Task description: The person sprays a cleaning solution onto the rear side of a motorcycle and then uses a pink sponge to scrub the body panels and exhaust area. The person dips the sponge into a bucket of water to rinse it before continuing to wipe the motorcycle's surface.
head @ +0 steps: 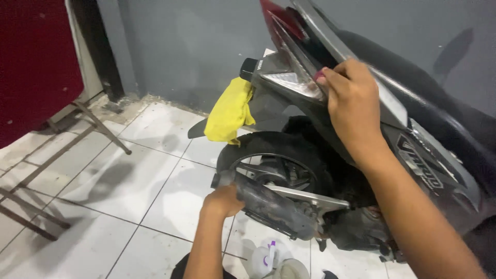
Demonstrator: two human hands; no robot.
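A dark motor scooter (413,103) stands tail-on to me on white floor tiles. My left hand (223,200) is closed around the rear end of its dusty exhaust pipe (268,204), beside the rear wheel (279,160). My right hand (354,106) rests on the grey tail panel next to the tail light (289,82), thumb pressed on the panel's edge. A yellow cloth (230,111) hangs from the rear fender below the light.
A grey wall rises behind the scooter. A red board (36,57) on metal folding legs (98,124) stands at the left. A white bottle with a purple cap (268,256) and a pale bowl sit on the tiles (144,175) under the exhaust.
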